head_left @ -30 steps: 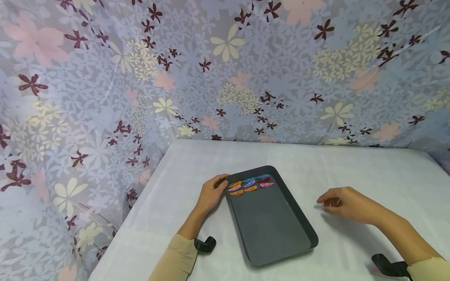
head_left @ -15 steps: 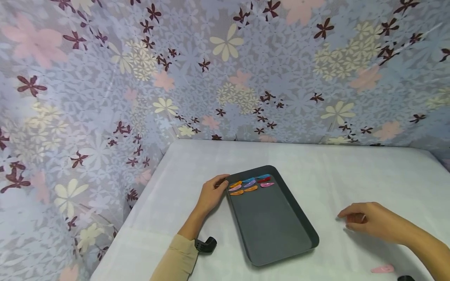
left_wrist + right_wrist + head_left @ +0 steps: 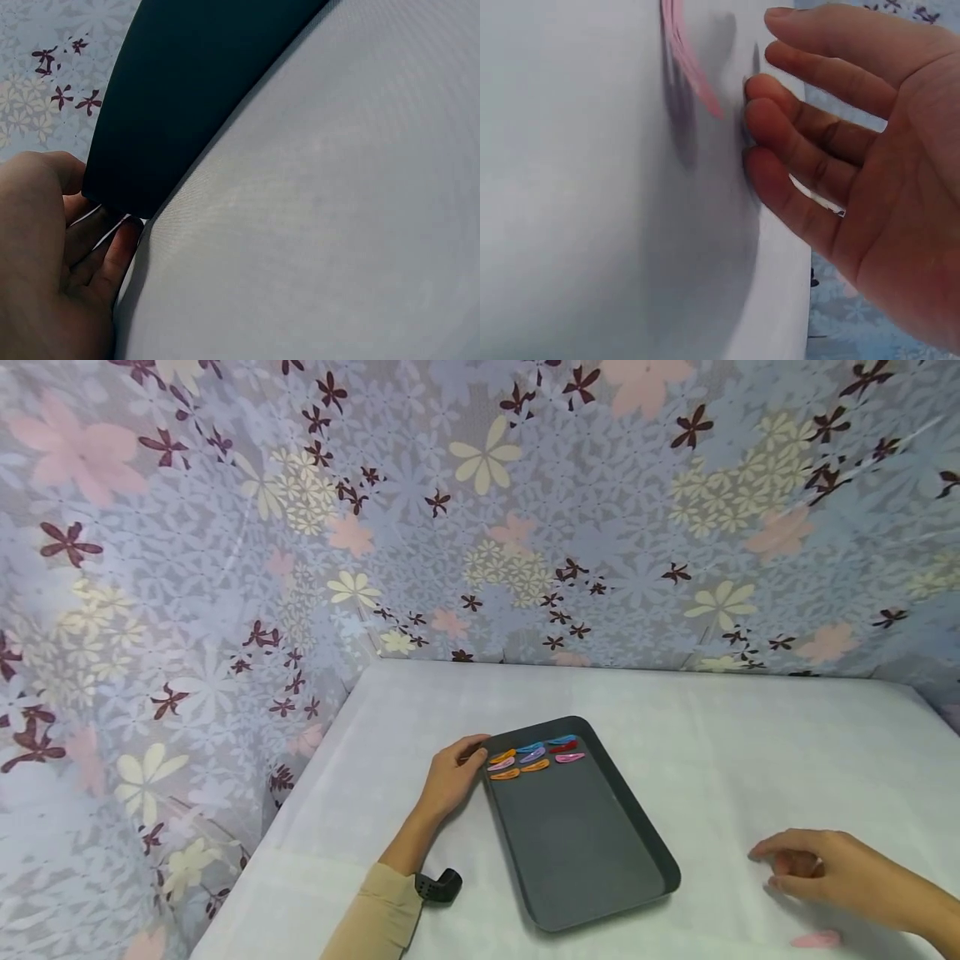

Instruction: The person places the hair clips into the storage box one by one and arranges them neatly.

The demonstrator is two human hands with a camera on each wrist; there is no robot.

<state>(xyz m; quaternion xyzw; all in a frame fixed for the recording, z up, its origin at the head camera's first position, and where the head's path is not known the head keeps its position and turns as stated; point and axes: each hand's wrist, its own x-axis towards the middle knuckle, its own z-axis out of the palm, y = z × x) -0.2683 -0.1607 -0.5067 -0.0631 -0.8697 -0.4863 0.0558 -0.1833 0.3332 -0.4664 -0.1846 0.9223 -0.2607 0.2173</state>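
My left hand (image 3: 452, 774) holds the far left corner of a dark grey tray (image 3: 577, 852), with the thumb at the rim. In the left wrist view the fingers (image 3: 120, 251) bend around the tray's corner. Several snap hair clips (image 3: 534, 765) in orange, blue, pink, purple and red lie in short rows at the tray's far end. To the right of the tray, my right hand (image 3: 840, 872) hovers low over the table, holding nothing. A pink hair clip (image 3: 686, 60) lies on the cloth close to its loosely bent fingers (image 3: 769, 124).
A white cloth (image 3: 720, 735) covers the table under the tray. Flowered fabric (image 3: 480, 527) hangs behind the table and along its left side. A black wrist camera (image 3: 441, 885) sits on the left forearm.
My right hand has moved right and toward the near edge, away from the tray; the pink hair clip beneath the wrist has come into fuller view. The left hand and tray stay put.
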